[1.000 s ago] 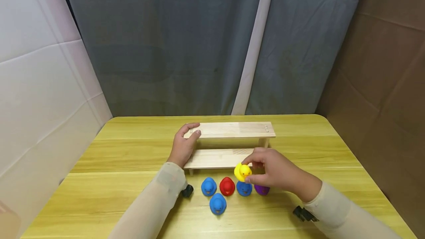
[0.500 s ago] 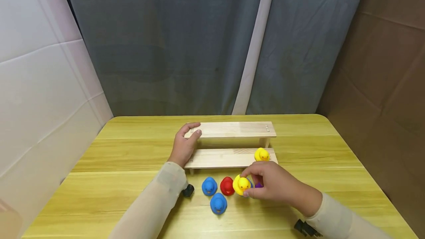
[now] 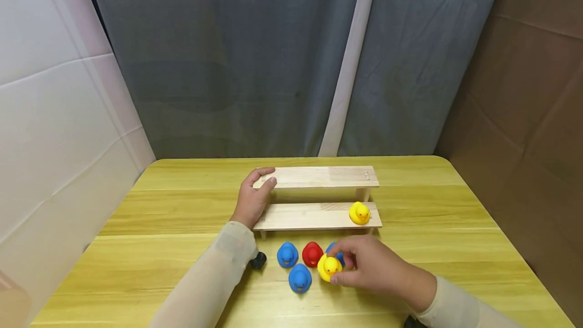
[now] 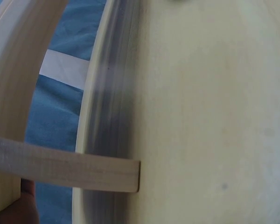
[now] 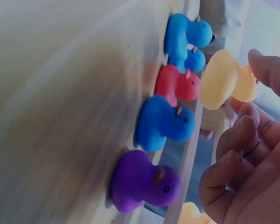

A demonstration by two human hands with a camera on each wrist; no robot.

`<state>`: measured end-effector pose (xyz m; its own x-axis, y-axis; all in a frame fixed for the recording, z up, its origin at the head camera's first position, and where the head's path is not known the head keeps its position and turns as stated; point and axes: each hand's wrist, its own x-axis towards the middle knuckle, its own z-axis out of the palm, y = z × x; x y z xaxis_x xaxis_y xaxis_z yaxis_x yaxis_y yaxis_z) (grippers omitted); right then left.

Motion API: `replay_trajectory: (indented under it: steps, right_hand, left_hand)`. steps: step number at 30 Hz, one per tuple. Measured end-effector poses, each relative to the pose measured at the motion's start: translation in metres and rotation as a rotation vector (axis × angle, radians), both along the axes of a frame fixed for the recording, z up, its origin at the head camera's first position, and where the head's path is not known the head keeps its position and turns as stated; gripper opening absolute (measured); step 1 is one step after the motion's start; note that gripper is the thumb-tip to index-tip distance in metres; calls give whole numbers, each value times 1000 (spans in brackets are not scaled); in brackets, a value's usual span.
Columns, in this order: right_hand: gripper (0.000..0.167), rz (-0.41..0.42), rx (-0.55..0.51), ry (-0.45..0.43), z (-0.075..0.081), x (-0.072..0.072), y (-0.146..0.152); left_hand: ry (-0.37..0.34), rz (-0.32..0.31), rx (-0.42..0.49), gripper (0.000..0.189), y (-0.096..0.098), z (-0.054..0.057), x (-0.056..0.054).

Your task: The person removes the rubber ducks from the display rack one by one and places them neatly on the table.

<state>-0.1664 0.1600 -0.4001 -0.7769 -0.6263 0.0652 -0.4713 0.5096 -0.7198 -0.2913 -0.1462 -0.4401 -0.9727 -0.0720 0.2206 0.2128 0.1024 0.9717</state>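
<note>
My left hand (image 3: 252,196) grips the left end of the upper board of a two-step wooden stand (image 3: 319,177), thumb on top. In the left wrist view, part of that hand (image 4: 18,209) shows below the stand's boards. Between thumb and fingers, my right hand (image 3: 380,270) pinches a yellow rubber duck (image 3: 328,268) in front of the stand. The right wrist view has this duck (image 5: 219,80) held off the table, beside a row of ducks. A second yellow duck (image 3: 360,213) sits at the right end of the lower step.
On the table (image 3: 159,257) stand a red duck (image 3: 312,253) and blue ducks (image 3: 287,254), one of them (image 3: 300,278) nearer the front. A purple duck (image 5: 135,184), hidden behind my right hand in the head view, stands at the row's right end. A grey curtain (image 3: 227,65) hangs behind.
My right hand has moved toward me and slightly left with the pinched yellow duck, uncovering the yellow duck on the lower step. My left hand stays on the stand.
</note>
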Motion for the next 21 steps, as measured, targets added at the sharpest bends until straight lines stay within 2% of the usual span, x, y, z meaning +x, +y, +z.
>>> replay_trajectory:
  steps: [8, 13, 21]
  right_hand:
    - [30, 30, -7, -50, -9, 4, -2]
    - [31, 14, 33, -49, -14, 5, -4]
    - [30, -4, 34, -85, -17, 7, -8]
  left_hand:
    - [-7, 1, -11, 31, 0, -1, 0]
    - [4, 2, -11, 30, 0, 0, 0]
    - [9, -3, -2, 30, 0, 0, -1]
